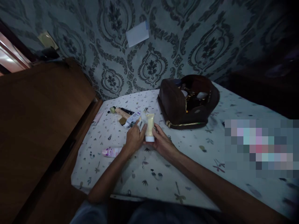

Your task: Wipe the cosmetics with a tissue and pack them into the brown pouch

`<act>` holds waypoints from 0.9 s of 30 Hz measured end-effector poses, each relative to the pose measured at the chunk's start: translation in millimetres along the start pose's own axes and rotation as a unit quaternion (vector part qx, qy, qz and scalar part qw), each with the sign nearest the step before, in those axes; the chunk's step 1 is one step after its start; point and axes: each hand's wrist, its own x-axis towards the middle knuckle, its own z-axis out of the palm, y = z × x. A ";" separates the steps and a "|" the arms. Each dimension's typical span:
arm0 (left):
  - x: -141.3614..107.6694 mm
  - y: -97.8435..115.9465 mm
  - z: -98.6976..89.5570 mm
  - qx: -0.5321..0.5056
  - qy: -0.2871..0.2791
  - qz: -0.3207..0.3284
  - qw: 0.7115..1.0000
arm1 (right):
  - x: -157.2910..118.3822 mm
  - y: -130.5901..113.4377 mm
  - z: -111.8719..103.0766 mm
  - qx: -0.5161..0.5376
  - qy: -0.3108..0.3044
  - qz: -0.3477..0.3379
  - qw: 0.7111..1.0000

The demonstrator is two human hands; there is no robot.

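Note:
A pale yellow tube [150, 124] with a white cap stands upright, cap down, between my hands. My right hand [162, 142] is closed round its lower right side. My left hand [135, 137] is at the tube's left, fingers bent; a whitish item shows by its fingertips, too blurred to name, and I cannot tell whether it is held. Just beyond my left hand lies a cluster of cosmetics: a peach tube [123, 112], a black tube [127, 111] and a white packet [134, 118]. A white and purple tube [111, 152] lies partly behind my left forearm.
An open brown cosmetic bag [174, 104] with items inside stands at the back right of the patterned white tablecloth [149, 180]. Wooden furniture [42, 124] borders the left side, and a papered wall rises behind. The right part of the picture is pixelated.

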 end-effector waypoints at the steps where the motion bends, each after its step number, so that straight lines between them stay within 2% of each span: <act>1: -4.4 3.1 -2.4 0.040 -0.014 0.012 0.999 | 0.6 -1.0 -0.3 -0.003 0.009 -0.009 1.000; 6: -28.7 20.0 -12.3 0.211 -0.085 0.087 0.970 | 1.9 -3.9 -2.3 -0.024 0.056 -0.023 0.998; 9: -32.0 25.0 -14.5 0.239 -0.083 0.083 0.964 | -0.3 -2.3 -1.9 -0.047 0.044 -0.022 0.998; 11: -26.6 23.4 -15.1 0.231 -0.065 0.057 0.969 | -2.2 -0.7 -1.0 -0.066 0.027 -0.023 0.997; 15: -8.2 8.8 -16.4 0.146 0.006 -0.007 0.989 | -4.2 0.7 1.5 -0.068 0.015 -0.004 0.998; 19: 1.2 -8.6 -11.1 -0.071 0.057 -0.046 0.995 | -4.3 0.1 2.9 -0.028 0.009 0.021 0.999; 21: -0.3 -12.9 -4.2 -0.169 0.045 -0.068 0.982 | -4.0 0.4 2.4 -0.010 0.005 0.025 1.000; 23: -4.6 -13.2 3.5 -0.222 0.018 -0.096 0.970 | -3.3 1.4 1.0 -0.002 0.003 0.024 1.000; 25: -9.9 -10.0 9.6 -0.238 -0.008 -0.110 0.965 | -2.3 2.8 -0.6 -0.010 0.015 0.020 1.000; 27: -14.5 -4.7 12.1 -0.232 -0.024 -0.088 0.968 | -1.6 4.6 -2.3 -0.033 0.033 0.022 0.999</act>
